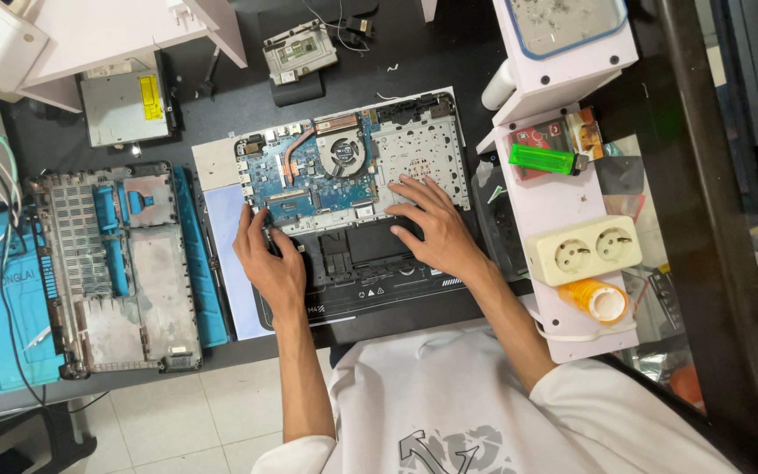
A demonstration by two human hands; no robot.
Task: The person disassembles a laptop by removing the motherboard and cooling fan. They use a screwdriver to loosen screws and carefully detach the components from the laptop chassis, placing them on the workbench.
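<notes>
We see an opened laptop chassis (pixel 353 189) lying bottom-up in the middle of the dark desk (pixel 221 96), its blue motherboard (pixel 296 175) and round cooling fan (pixel 341 151) laid bare so the parts can be reached from above. Our left hand (pixel 272 263) rests at the chassis's near left corner, fingers curled together against the motherboard's lower edge; whether it pinches something small there we cannot tell. Our right hand (pixel 436 230) lies spread flat, fingers apart, over the near right part of the chassis, seemingly steadying it, and grips nothing. The black battery bay (pixel 366 250) sits between the two hands. To the left of the chassis lies the removed bottom cover (pixel 116 263), inner side up, set aside out of the way, and beyond that a blue work mat (pixel 2 298). To the right of the chassis a white shelf (pixel 563 206) carries a green lighter (pixel 541 159) and a double socket (pixel 582 251).
</notes>
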